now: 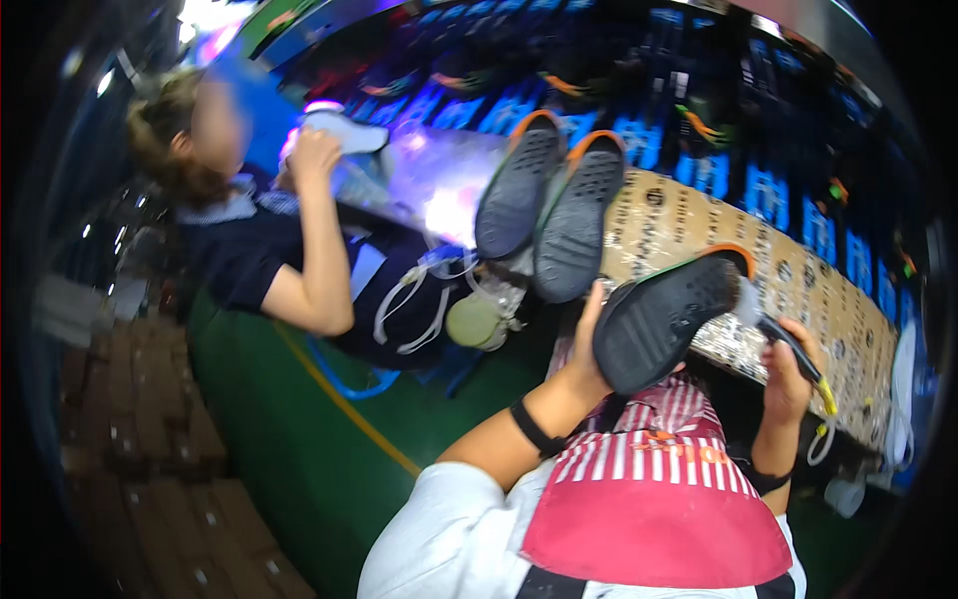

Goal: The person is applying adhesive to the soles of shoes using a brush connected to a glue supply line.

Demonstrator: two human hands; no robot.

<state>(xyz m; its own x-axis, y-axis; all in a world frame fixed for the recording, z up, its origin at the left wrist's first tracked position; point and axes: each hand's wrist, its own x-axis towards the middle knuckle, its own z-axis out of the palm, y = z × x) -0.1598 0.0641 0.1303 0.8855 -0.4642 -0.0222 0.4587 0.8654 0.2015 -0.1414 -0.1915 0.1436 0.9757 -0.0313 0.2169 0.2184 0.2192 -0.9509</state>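
A black shoe sole [654, 324] with an orange and green edge is tilted in front of my apron, its ridged and holed face turned up. My left hand [587, 357] is closed round its near left end. In my right hand [790, 379] is a brush [784, 342] with a dark handle, a yellow end and pale, blurred bristles. The bristles are at the sole's right end; whether they touch it I cannot tell. Two similar shoe soles, a left one [517, 190] and a right one [579, 225], lie side by side beyond my left hand.
A bench covered in printed brown tape [738, 240] runs across ahead. Behind it a blue rack [639, 145] carries several dark shoes. At left sits a co-worker [269, 240] holding a pale shoe-shaped piece [349, 133]. Stacked brown cartons [150, 399] stand on the left.
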